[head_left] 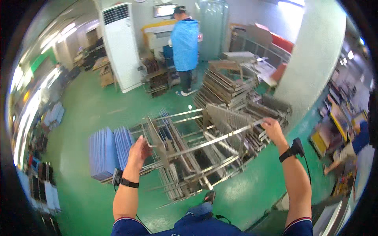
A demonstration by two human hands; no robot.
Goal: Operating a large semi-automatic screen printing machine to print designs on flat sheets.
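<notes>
A silvery metal rack point(214, 141) with long bars and toothed slats spans the space between my hands. My left hand point(139, 152) has its fingers curled round the rack's left end. On the right, my right hand point(272, 129) grips the end of the long top bar, thumb and fingers closed on it. More metal racks lie below and behind this one, overlapping so much that their edges are hard to tell apart. Upright blue panels point(103, 153) stand in a row just left of my left hand. Each wrist wears a black strap with a small device.
Stacked racks point(224, 88) rise behind, beside a pale pillar point(315, 51). A person in a blue apron point(185, 45) stands at the back, near a white floor-standing cabinet point(123, 49). Another person point(352, 147) is at the far right. The floor point(84, 114) is green.
</notes>
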